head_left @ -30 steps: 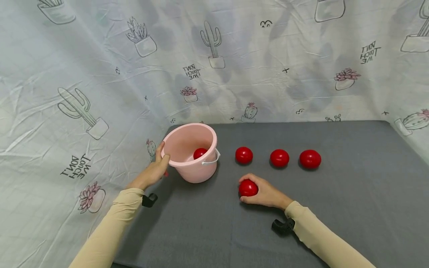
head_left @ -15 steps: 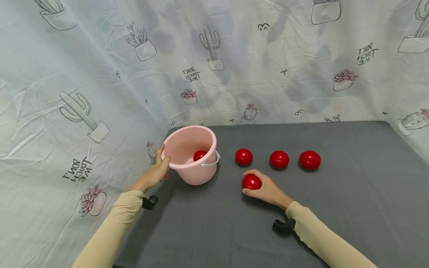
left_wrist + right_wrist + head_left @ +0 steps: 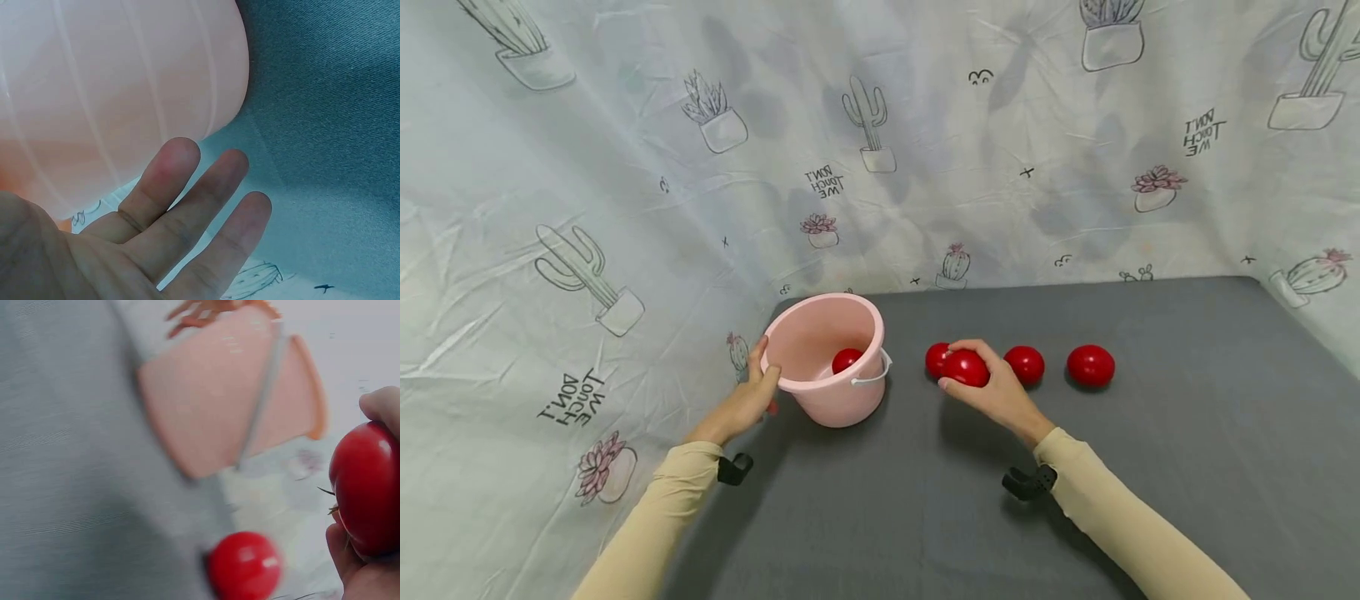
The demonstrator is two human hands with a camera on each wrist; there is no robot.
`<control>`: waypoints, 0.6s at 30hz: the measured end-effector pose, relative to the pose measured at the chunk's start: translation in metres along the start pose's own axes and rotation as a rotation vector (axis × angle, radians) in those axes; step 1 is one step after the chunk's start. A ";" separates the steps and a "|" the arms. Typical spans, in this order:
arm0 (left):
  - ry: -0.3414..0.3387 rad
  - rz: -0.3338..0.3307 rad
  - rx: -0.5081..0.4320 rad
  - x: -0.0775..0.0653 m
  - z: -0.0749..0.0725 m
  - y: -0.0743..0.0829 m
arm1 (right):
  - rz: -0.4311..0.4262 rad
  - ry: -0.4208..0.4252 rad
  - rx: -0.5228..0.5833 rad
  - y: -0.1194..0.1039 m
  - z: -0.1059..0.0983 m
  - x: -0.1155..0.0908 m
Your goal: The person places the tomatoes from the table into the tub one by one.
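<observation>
A pink bucket (image 3: 838, 408) with a pale handle stands upright at the left of the grey cloth, one tomato (image 3: 847, 360) inside it. My left hand (image 3: 747, 402) pinches the bucket's left rim between thumb and index finger; in the left wrist view its other fingers (image 3: 199, 215) stretch out beside the bucket wall. To the right, my right hand (image 3: 1000, 392) grips a red tomato (image 3: 966, 368), lifted over the cloth. The held tomato (image 3: 369, 487) shows green stem bits in the right wrist view. It partly covers another tomato (image 3: 935, 360) behind it in the head view.
Two more tomatoes, a middle one (image 3: 1025, 365) and a right one (image 3: 1091, 367), lie on the grey cloth (image 3: 850, 517) to the right of the held one. A cactus-printed white curtain (image 3: 925, 125) hangs along the back and left sides.
My right hand has raised the tomato off the cloth and moved it away from me, toward the row behind. My left hand stays on the bucket rim. The head view has tipped up slightly.
</observation>
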State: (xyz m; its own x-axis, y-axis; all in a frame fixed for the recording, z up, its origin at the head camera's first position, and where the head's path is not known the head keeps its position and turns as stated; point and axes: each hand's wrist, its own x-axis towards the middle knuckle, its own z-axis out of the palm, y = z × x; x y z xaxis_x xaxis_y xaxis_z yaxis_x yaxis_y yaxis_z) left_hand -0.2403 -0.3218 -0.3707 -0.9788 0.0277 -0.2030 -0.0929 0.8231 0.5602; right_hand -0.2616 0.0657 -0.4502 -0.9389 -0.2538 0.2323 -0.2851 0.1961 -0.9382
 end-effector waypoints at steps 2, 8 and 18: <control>0.007 0.000 -0.010 0.000 0.001 -0.001 | -0.010 0.004 0.031 -0.017 -0.007 0.007; -0.013 0.003 -0.004 -0.002 -0.001 -0.001 | -0.134 -0.017 0.043 -0.079 -0.032 0.024; -0.008 0.004 -0.008 0.001 0.000 0.001 | -0.237 -0.064 0.004 -0.124 -0.052 0.070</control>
State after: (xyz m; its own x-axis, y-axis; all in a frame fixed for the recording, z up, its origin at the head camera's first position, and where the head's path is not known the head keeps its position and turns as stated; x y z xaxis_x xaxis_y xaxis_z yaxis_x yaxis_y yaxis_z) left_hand -0.2412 -0.3215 -0.3701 -0.9776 0.0361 -0.2073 -0.0901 0.8185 0.5674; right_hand -0.3024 0.0733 -0.3042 -0.8318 -0.3518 0.4294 -0.4951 0.1204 -0.8605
